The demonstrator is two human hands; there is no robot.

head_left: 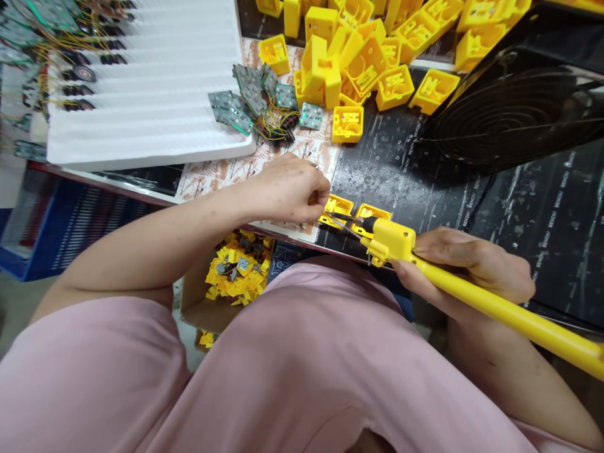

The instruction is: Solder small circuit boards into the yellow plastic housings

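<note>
- Black-covered desk [500,220], with a pile of yellow housings [325,78] towards its far side
- Right hand [486,264] gripping a yellow tool [395,239], its metal tip reaching into the left housing [346,205] near the desk's front edge; a second housing [376,212] lies just beside
- Tool probably light and stiff, best held on its long handle, clear of the tip
- Left hand [290,187] curled at the left housing; whether it pinches anything, cannot tell
- Housings likely light, rigid, slick; take the outer walls
- White foam tray [160,107] bearing wired black parts [78,90]; cardboard box [201,311] below holding yellow pieces [243,277]
</note>
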